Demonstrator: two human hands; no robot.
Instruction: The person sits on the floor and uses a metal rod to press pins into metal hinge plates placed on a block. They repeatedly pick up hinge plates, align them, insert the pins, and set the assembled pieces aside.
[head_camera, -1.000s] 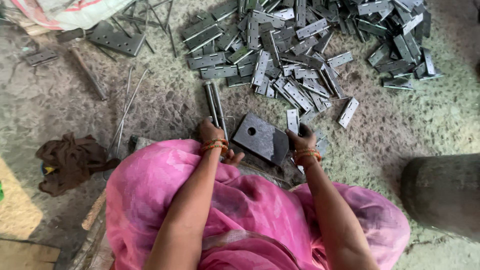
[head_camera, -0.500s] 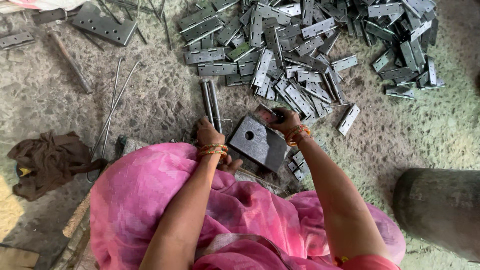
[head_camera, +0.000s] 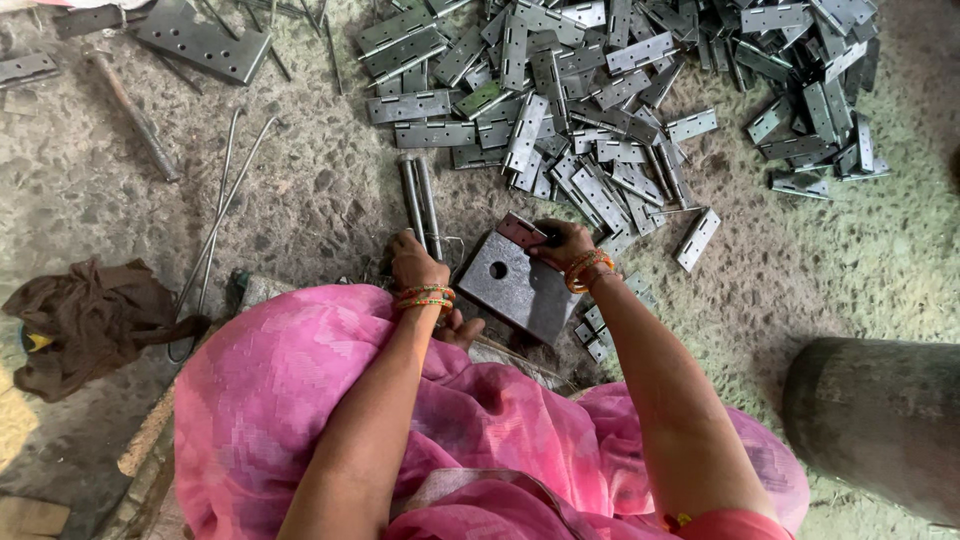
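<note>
Left hand (head_camera: 417, 262) fingertips (hidden) behind rods (head_camera: 420, 200)

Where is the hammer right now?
The hammer lies on the floor at the upper left of the head view, just below the big flat metal plate and left of the thin bent rods.

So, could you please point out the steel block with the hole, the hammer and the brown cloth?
steel block (head_camera: 515, 285): head view, flat top face beside its hole.
hammer (head_camera: 130, 105): head view, middle of its handle.
brown cloth (head_camera: 85, 320): head view, centre of the crumpled heap.
</note>
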